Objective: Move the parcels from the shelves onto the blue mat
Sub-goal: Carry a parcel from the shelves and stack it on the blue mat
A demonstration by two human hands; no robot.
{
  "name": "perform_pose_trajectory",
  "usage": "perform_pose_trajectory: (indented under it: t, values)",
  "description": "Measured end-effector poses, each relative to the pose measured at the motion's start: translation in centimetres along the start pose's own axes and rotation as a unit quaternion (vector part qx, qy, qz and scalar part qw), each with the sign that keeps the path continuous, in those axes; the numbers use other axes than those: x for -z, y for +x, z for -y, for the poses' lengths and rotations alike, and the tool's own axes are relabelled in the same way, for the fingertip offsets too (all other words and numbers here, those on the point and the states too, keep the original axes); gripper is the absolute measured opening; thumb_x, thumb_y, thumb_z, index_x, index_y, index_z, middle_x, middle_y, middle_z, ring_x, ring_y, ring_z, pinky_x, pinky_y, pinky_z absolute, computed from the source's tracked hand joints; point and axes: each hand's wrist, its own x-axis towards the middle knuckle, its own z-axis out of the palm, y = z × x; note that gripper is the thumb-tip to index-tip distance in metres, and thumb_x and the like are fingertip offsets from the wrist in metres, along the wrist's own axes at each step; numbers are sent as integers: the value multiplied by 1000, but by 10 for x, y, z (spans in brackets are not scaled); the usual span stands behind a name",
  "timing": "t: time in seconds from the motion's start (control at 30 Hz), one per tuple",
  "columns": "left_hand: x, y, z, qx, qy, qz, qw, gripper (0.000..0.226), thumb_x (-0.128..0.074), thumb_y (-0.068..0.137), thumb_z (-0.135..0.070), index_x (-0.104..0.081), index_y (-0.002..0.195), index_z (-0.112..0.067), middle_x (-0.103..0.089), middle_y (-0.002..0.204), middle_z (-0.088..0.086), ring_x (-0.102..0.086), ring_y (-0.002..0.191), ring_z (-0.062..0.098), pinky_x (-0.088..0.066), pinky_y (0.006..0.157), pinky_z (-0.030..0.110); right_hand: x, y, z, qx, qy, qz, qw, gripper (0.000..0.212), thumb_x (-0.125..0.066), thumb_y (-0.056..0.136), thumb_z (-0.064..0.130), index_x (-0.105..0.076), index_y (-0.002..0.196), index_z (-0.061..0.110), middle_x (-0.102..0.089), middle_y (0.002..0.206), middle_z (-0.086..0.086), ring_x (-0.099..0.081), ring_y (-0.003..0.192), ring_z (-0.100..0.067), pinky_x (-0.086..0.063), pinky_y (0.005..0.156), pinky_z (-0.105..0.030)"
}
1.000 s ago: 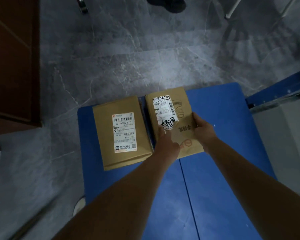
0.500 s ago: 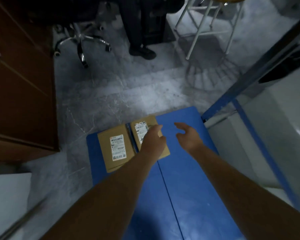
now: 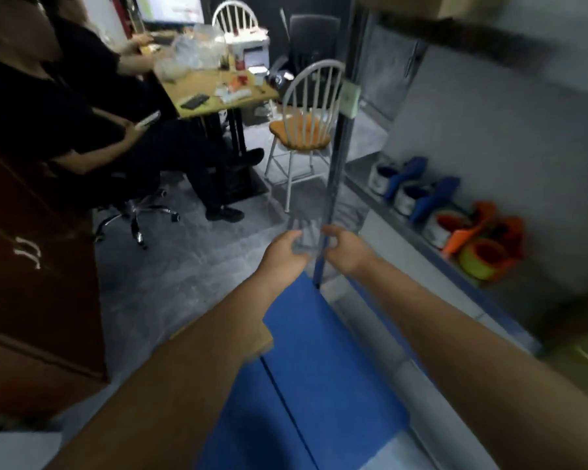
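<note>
While the blue foam mat lies on the floor, a brown cardboard parcel rests on it, only a corner showing beside the left forearm.
Left hand, right hand: raised, fingers loosely curled, holding nothing; grey-blue metal shelf post between them; blurred blue and orange objects shelved at right.

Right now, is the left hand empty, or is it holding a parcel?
Empty. The left hand has loosely curled fingers with nothing between them; a parcel lies on the blue mat.
</note>
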Motion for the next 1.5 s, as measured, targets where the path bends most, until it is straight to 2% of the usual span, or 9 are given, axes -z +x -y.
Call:
perform_pose_trajectory:
  t: [0.17, 0.3, 0.4, 0.6, 1.03, 1.17, 1.33, 1.47, 1.5]
  values:
    - [12, -39, -41, -59, 66, 41, 995, 58, -59, 90, -11, -41, 145, -17, -38, 152, 4, -41, 135, 21, -37, 109, 29, 42, -71, 12, -30, -6, -44, 999, 58, -58, 92, 12, -39, 147, 12, -46, 148, -10, -49, 129, -28, -40, 95, -26]
    - [17, -63, -59, -131, 123, 99, 979, 59, -59, 90, -12, -39, 146, -17, -29, 156, 2, -33, 140, 20, -28, 110, 24, 51, -126, 15, -54, 15, -103, 993, 57, -57, 94, 10, -38, 148, 14, -43, 149, -7, -46, 132, -25, -37, 93, -20]
    - [10, -86, -66, -181, 146, 143, 962, 59, -58, 92, -14, -38, 147, -15, -27, 157, 1, -32, 141, 20, -27, 114, 28, 45, -169, 13, -100, 16, -145, 984, 61, -58, 94, 17, -34, 150, 17, -38, 153, -6, -42, 137, -25, -39, 104, -31]
    - [-28, -149, -70, -257, 204, 237, 914, 60, -59, 92, -17, -36, 148, -13, -29, 155, 4, -35, 139, 22, -29, 114, 30, 15, -280, -12, -217, 15, -199, 955, 62, -60, 93, 31, -36, 149, 18, -40, 152, -4, -41, 138, -23, -33, 111, -34]
    - [-193, -406, -129, -433, 242, 443, 747, 58, -58, 91, -18, -39, 146, -17, -31, 156, 2, -33, 141, 22, -29, 110, 29, -1, -620, -105, -393, 122, -391, 823, 61, -66, 89, 31, -45, 143, 10, -55, 139, -9, -56, 123, -23, -47, 104, -36]
    - [-258, -509, -135, -458, 253, 483, 702, 58, -59, 90, -14, -41, 145, -12, -32, 155, 4, -36, 139, 23, -31, 112, 30, -14, -734, -151, -428, 141, -429, 783, 59, -66, 90, 33, -47, 142, 11, -55, 139, -8, -55, 124, -22, -42, 98, -27]
    - [-342, -646, -146, -495, 269, 530, 634, 61, -60, 90, -15, -38, 147, -13, -31, 156, 3, -34, 140, 20, -28, 112, 27, -29, -881, -208, -481, 150, -437, 745, 59, -65, 89, 32, -48, 141, 8, -55, 140, -10, -53, 127, -24, -41, 100, -28]
    - [-396, -740, -157, -515, 257, 564, 592, 58, -59, 91, -14, -39, 146, -11, -32, 155, 5, -31, 141, 19, -24, 106, 19, -42, -983, -240, -525, 171, -480, 682, 52, -63, 90, 29, -51, 136, 8, -58, 134, -13, -63, 106, -20, -45, 83, -13]
    - [-407, -760, -157, -518, 256, 572, 582, 57, -59, 91, -14, -40, 145, -10, -34, 154, 6, -32, 141, 20, -24, 106, 19, -47, -1002, -247, -535, 175, -486, 669, 54, -63, 90, 31, -50, 137, 8, -57, 135, -12, -61, 109, -21, -45, 87, -17]
